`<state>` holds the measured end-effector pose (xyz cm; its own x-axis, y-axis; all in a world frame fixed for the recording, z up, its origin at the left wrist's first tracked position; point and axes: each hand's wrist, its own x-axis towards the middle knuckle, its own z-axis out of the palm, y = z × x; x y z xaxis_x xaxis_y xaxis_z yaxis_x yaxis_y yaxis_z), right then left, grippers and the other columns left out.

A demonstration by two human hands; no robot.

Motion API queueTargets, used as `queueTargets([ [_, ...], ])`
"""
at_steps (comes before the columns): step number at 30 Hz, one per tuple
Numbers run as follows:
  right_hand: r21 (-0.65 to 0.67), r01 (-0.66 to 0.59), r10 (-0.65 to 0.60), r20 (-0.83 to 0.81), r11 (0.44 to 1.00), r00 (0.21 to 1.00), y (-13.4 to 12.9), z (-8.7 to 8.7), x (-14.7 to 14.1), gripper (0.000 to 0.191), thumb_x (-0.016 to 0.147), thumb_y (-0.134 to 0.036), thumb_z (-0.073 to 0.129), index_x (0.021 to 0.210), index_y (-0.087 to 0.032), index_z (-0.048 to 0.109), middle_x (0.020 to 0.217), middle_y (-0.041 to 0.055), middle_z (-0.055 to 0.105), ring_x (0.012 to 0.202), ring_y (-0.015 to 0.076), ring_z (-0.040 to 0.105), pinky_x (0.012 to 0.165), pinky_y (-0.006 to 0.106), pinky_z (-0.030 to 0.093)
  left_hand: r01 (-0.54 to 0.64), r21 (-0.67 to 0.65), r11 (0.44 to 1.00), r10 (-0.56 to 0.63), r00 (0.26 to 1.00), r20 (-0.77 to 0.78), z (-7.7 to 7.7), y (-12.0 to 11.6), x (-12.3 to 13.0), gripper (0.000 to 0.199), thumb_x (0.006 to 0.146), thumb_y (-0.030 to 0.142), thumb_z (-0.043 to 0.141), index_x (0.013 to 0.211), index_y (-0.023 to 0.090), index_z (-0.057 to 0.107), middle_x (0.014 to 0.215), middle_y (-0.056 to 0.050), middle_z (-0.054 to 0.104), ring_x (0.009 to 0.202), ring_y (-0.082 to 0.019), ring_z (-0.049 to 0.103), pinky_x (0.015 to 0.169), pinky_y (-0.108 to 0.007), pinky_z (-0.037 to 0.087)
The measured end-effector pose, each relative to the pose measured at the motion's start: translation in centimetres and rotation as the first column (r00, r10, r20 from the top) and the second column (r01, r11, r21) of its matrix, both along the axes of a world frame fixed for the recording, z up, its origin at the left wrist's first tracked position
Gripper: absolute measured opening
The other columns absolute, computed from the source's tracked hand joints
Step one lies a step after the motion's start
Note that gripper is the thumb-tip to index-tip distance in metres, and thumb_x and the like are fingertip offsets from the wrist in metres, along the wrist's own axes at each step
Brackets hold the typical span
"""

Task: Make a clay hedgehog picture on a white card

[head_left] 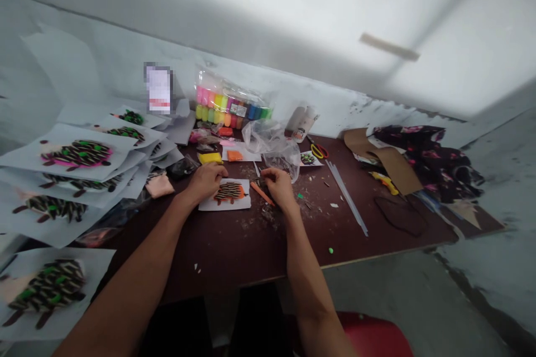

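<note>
From the head camera, a paper card (224,195) bearing a striped orange-and-dark clay hedgehog lies on a maroon table (209,259), directly in front of the person. The left hand (205,181) sits at the card's far edge with its fingers curled downward, though whether it is gripping the card cannot be told. The right hand (278,187) is just right of the card, its fingers (268,178) pinched closed on a small dark piece (262,183), too small to identify. An orange stick (262,194) lies beneath that hand, touching neither the card nor the hedgehog as far as can be seen.

Beyond the card are a yellow clay block (210,158), orange clay (235,155) on white paper, and a clear bag of coloured clay tubs (232,103). To the card's right lie a crumpled plastic bag (270,148), red-and-yellow scissors (319,151), long pale strips (347,198), brown cardboard (387,159) and dark patterned cloth (422,162). Well to its left, overlapping paper sheets (77,153) carry more clay hedgehogs.
</note>
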<state>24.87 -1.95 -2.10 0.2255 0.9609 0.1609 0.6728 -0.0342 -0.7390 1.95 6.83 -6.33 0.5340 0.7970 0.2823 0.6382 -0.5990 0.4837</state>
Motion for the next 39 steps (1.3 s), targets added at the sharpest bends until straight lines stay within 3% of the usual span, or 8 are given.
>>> queueTargets([
  [6, -0.004, 0.102, -0.101, 0.125, 0.995, 0.987, -0.8, 1.3, -0.3, 0.032, 0.086, -0.009, 0.048, 0.099, -0.018, 0.075, 0.098, 0.0056, 0.076, 0.090, 0.0168, 0.069, 0.086, 0.027, 0.050, 0.000, 0.008, 1.000, 0.000, 1.000, -0.021, -0.1, 0.1, 0.0, 0.031, 0.079, 0.010, 0.046, 0.088, 0.018, 0.075, 0.092, -0.008, 0.071, 0.093, -0.023, 0.064, 0.087, -0.035, 0.050],
  [9, -0.131, 0.208, -0.156, 0.325, 0.969, 0.933, -1.3, 2.0, 0.0, 0.023, 0.087, -0.017, 0.058, 0.102, -0.018, 0.075, 0.101, 0.0087, 0.075, 0.094, 0.0198, 0.068, 0.086, 0.028, 0.048, -0.001, 0.013, 1.000, 0.001, 1.000, -0.025, -0.1, 0.1, 0.0, 0.031, 0.079, 0.010, 0.045, 0.087, 0.018, 0.075, 0.092, -0.008, 0.071, 0.092, -0.023, 0.064, 0.087, -0.035, 0.050],
  [12, -0.240, 0.251, -0.125, 0.443, 0.938, 0.888, -1.7, 2.3, 0.2, 0.021, 0.088, -0.027, 0.062, 0.103, -0.018, 0.074, 0.103, 0.0101, 0.074, 0.096, 0.0216, 0.067, 0.083, 0.028, 0.047, -0.005, 0.018, 1.000, 0.005, 1.000, -0.017, 0.0, 0.0, 0.0, 0.031, 0.079, 0.010, 0.046, 0.086, 0.018, 0.074, 0.092, -0.007, 0.072, 0.092, -0.022, 0.064, 0.087, -0.034, 0.050],
  [20, -0.287, 0.232, -0.070, 0.481, 0.929, 0.874, -1.6, 2.2, 0.2, 0.026, 0.091, -0.032, 0.057, 0.109, -0.019, 0.070, 0.107, 0.0106, 0.073, 0.099, 0.0217, 0.066, 0.081, 0.027, 0.046, -0.004, 0.012, 1.000, 0.004, 1.000, 0.000, 0.2, -0.1, 0.0, 0.031, 0.078, 0.010, 0.046, 0.087, 0.018, 0.074, 0.092, -0.008, 0.071, 0.094, -0.022, 0.063, 0.088, -0.035, 0.050],
  [26, -0.191, 0.301, -0.163, 0.521, 0.934, 0.838, -1.6, 1.4, 1.2, 0.019, 0.088, -0.024, 0.059, 0.101, -0.019, 0.071, 0.100, 0.0163, 0.071, 0.094, 0.0272, 0.066, 0.082, 0.035, 0.048, -0.005, 0.008, 1.000, 0.005, 1.000, 0.012, 0.2, -0.2, 0.0, 0.030, 0.079, 0.011, 0.046, 0.086, 0.018, 0.074, 0.091, -0.007, 0.071, 0.093, -0.023, 0.064, 0.087, -0.035, 0.050],
  [32, -0.104, 0.255, -0.181, 0.460, 0.961, 0.869, -1.7, 1.7, 1.1, 0.021, 0.087, -0.022, 0.060, 0.103, -0.021, 0.074, 0.108, 0.0147, 0.068, 0.100, 0.0267, 0.063, 0.086, 0.035, 0.046, 0.005, -0.007, 1.000, -0.005, 1.000, 0.020, 0.2, -0.1, 0.0, 0.029, 0.081, 0.012, 0.047, 0.086, 0.019, 0.075, 0.091, -0.007, 0.070, 0.093, -0.022, 0.063, 0.087, -0.035, 0.050],
  [36, -0.122, 0.110, -0.051, 0.408, 0.986, 0.912, -1.0, 1.7, -0.5, 0.018, 0.088, -0.021, 0.060, 0.093, -0.020, 0.078, 0.097, 0.0091, 0.072, 0.092, 0.0211, 0.064, 0.082, 0.029, 0.045, 0.010, -0.011, 1.000, -0.010, 1.000, 0.013, 0.1, 0.0, -0.1, 0.030, 0.081, 0.012, 0.046, 0.088, 0.020, 0.075, 0.092, -0.007, 0.069, 0.092, -0.021, 0.062, 0.086, -0.033, 0.050],
  [39, -0.141, 0.015, 0.050, 0.448, 0.990, 0.893, -0.4, 1.2, -1.0, 0.017, 0.087, -0.020, 0.063, 0.092, -0.019, 0.079, 0.095, 0.0090, 0.074, 0.090, 0.0197, 0.064, 0.081, 0.027, 0.043, 0.000, -0.016, 1.000, 0.000, 1.000, 0.003, 0.1, 0.0, -0.1, 0.031, 0.081, 0.012, 0.046, 0.089, 0.019, 0.075, 0.091, -0.007, 0.068, 0.091, -0.021, 0.062, 0.085, -0.032, 0.049],
])
